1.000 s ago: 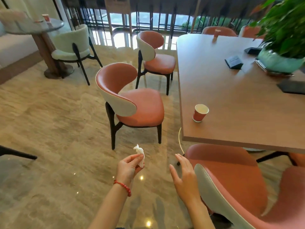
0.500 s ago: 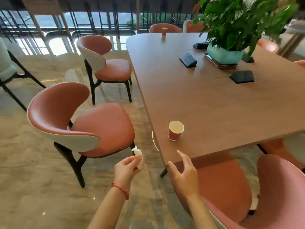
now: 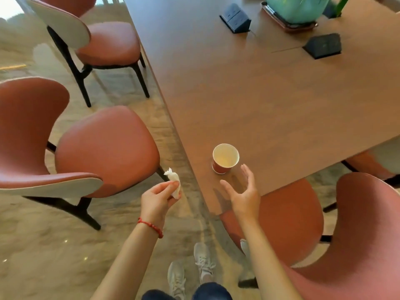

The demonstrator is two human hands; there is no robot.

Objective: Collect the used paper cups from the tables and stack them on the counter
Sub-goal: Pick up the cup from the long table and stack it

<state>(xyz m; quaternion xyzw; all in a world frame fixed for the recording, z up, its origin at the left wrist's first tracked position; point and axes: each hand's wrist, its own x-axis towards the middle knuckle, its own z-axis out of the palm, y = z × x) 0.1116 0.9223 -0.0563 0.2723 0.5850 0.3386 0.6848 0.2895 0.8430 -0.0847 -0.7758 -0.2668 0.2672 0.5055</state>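
Closer now than half a second ago, the red paper cup [image 3: 225, 158] fills more of the view, and the right hand [image 3: 243, 194] has come forward from below the table edge to hover over the tabletop just beside it, not touching. That cup stands upright near the front corner of the brown wooden table [image 3: 270, 100], its pale inside showing and what may be a little liquid at the bottom. The right hand's fingers are spread and relaxed, the palm turned toward the cup, holding nothing. The left hand [image 3: 159, 199], with a red bead bracelet [image 3: 151, 226] at the wrist, pinches a crumpled white tissue [image 3: 174, 182] between thumb and fingers, off the table's edge above the floor. Farther back on the table lie two dark sloped boxes [image 3: 236, 18] and a teal plant pot [image 3: 298, 8] on a tray. Rust-coloured chairs [image 3: 104, 148] stand around the table, and pale sneakers [image 3: 202, 262] show below.
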